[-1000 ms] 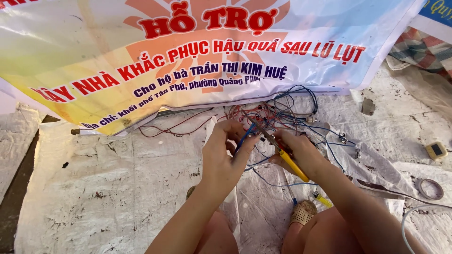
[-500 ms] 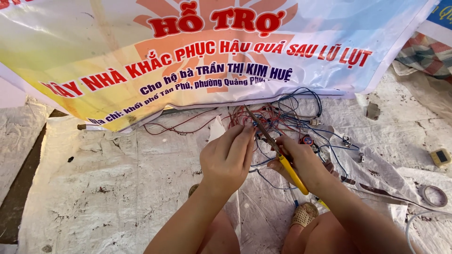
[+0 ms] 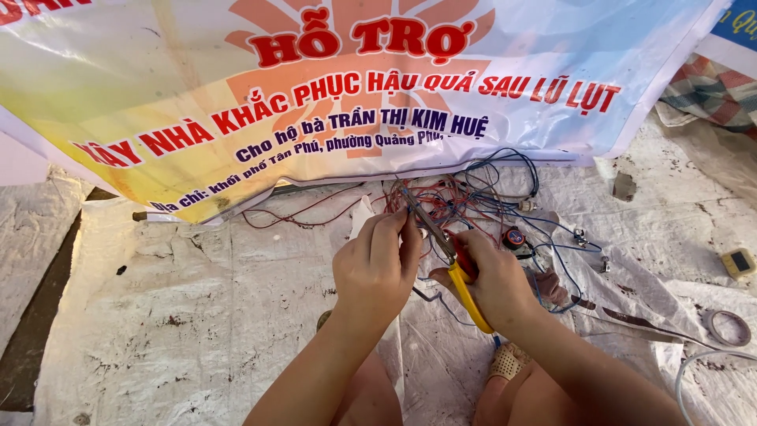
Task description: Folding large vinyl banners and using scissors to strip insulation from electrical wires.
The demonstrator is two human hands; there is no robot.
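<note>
My right hand [image 3: 493,278] grips a pair of long-nose pliers [image 3: 441,244] with yellow and red handles, its jaws pointing up-left into a tangle of red and blue wires [image 3: 481,197]. My left hand [image 3: 377,264] is beside it, fingers pinched on a thin wire close to the pliers' jaws. Both hands hover over a white woven sheet [image 3: 205,315] on the ground. Small electronic parts [image 3: 514,237] hang among the wires.
A large printed banner [image 3: 315,87] covers the ground behind the wires. A roll of tape [image 3: 727,327] and a small yellow device [image 3: 739,263] lie at the right. My knees and a sandal [image 3: 505,364] show at the bottom.
My hands and the pliers have shifted slightly; the left hand's fingers have closed in nearer to the pliers' jaws. The camera view has drifted a little.
</note>
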